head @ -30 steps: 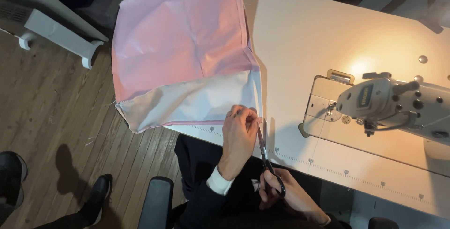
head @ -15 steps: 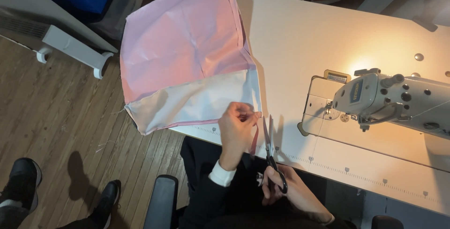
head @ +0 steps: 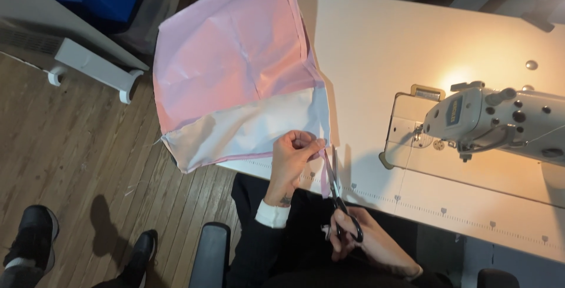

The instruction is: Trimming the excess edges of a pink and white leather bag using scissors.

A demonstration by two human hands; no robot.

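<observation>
We see warm light w/ a bright glare spot on the table (head: 412, 46) just above the sewing machine (head: 500, 120), right of centre. Tabletop well lit; the floor (head: 76, 164) at left is dimmer, w/ a dark soft shadow lower left. Top corners go dark. Focus is fairly sharp at centre, slightly soft twd the edges.

This is a sewing workshop. An industrial sewing machine (head: 500, 117) sits at three o'clock, sunk into a pale tabletop (head: 382, 40) with ruler markings along its near edge, its lamp glowing. Pink and white fabric (head: 235, 82) hangs over the tabletop's edge above a worn plank floor (head: 65, 164).
</observation>
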